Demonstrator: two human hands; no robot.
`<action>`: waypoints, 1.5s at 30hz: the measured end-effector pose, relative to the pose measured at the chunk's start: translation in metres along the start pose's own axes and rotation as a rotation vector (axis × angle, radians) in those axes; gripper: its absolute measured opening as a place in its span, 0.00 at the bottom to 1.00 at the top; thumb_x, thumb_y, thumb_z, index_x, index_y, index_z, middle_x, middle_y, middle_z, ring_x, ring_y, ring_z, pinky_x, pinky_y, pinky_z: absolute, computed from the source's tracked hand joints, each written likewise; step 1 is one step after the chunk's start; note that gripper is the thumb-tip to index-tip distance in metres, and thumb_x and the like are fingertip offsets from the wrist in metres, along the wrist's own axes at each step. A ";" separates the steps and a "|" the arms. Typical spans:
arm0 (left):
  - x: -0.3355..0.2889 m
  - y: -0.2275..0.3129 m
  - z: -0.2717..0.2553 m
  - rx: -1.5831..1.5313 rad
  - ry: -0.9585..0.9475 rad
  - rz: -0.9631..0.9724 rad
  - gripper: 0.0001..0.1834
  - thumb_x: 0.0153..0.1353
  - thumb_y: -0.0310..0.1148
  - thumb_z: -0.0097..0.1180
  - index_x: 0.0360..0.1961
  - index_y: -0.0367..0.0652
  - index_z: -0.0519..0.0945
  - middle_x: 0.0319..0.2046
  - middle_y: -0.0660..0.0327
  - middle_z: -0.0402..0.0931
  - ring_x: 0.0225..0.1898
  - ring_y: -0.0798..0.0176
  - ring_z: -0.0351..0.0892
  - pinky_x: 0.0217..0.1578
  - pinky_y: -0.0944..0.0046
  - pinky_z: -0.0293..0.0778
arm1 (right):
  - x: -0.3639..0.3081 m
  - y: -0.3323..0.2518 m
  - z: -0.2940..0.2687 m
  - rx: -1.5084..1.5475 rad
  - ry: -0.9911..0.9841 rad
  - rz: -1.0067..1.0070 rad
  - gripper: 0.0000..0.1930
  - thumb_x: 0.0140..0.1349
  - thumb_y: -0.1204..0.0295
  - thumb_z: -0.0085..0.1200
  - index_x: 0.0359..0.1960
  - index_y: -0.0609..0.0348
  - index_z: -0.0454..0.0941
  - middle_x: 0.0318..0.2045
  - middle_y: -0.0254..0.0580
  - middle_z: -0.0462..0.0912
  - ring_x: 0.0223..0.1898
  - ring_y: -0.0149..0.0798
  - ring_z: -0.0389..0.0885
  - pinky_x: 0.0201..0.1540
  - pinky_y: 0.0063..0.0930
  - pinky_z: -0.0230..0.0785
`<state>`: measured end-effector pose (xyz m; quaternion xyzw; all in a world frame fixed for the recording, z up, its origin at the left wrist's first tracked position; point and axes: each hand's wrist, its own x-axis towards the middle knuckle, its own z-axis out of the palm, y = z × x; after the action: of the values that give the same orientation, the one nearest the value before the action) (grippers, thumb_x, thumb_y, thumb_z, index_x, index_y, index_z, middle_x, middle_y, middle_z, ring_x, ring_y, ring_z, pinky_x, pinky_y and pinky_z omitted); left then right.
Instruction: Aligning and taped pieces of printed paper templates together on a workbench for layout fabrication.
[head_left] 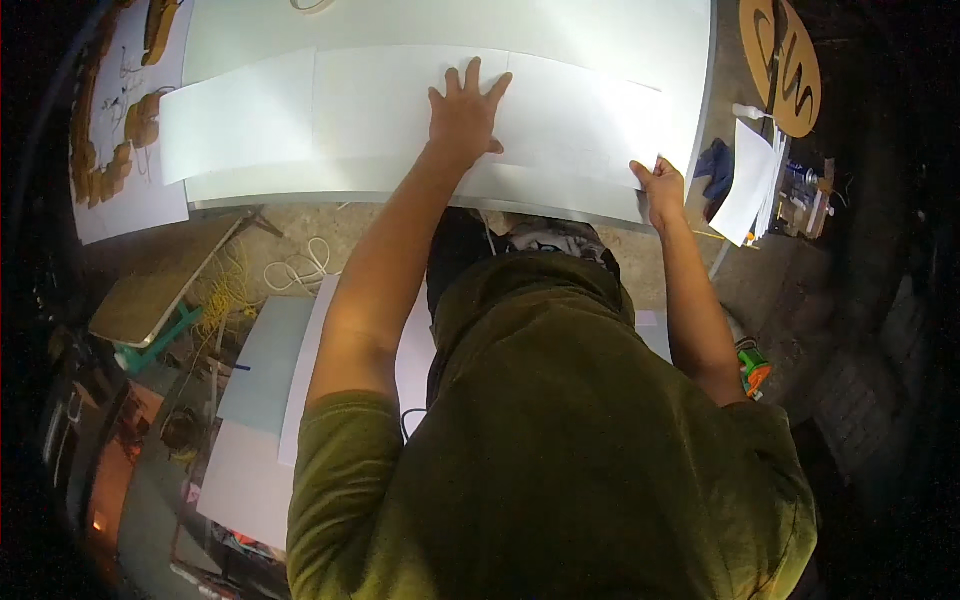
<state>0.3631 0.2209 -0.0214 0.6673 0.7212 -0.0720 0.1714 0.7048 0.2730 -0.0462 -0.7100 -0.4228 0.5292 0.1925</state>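
Note:
A long white strip of paper sheets (400, 120) lies across a white tabletop (600, 30), its sheets meeting at faint seams. My left hand (466, 115) rests flat on the middle sheet near a seam, fingers spread, holding nothing. At the strip's right end, my right hand (661, 190) is closed in a pinch at the near corner of the paper. The undersides of its fingers are hidden, and a small pale tip shows beside the thumb.
Left of the table, brown cut-out pieces (145, 120) lie on a white sheet. A round tan board (797, 75), a paper stack (745, 190) and a blue cloth (712, 165) are at the right. Yellow rope (228, 295) and a pale cable (300, 268) lie on the floor.

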 end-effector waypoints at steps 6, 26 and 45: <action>0.000 0.000 -0.002 -0.005 -0.004 0.007 0.61 0.35 0.53 0.79 0.73 0.69 0.58 0.71 0.52 0.51 0.66 0.39 0.57 0.54 0.38 0.70 | 0.002 0.001 -0.003 -0.050 0.008 0.026 0.20 0.57 0.74 0.69 0.22 0.52 0.64 0.21 0.21 0.60 0.22 0.22 0.54 0.23 0.21 0.50; 0.000 0.000 -0.003 -0.024 -0.013 -0.008 0.61 0.35 0.50 0.79 0.73 0.70 0.58 0.71 0.50 0.51 0.66 0.38 0.57 0.54 0.39 0.69 | 0.002 0.000 -0.002 -0.009 -0.009 0.007 0.19 0.57 0.74 0.69 0.22 0.53 0.65 0.21 0.21 0.60 0.23 0.22 0.54 0.24 0.19 0.51; 0.001 0.003 -0.008 -0.041 -0.071 -0.027 0.62 0.37 0.49 0.79 0.74 0.69 0.55 0.72 0.52 0.48 0.68 0.39 0.54 0.58 0.36 0.67 | -0.001 -0.002 -0.002 0.004 -0.001 -0.023 0.22 0.58 0.76 0.69 0.20 0.50 0.62 0.18 0.21 0.60 0.20 0.22 0.54 0.21 0.21 0.50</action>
<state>0.3651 0.2251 -0.0136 0.6509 0.7248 -0.0830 0.2098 0.7055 0.2738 -0.0436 -0.7046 -0.4299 0.5281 0.1999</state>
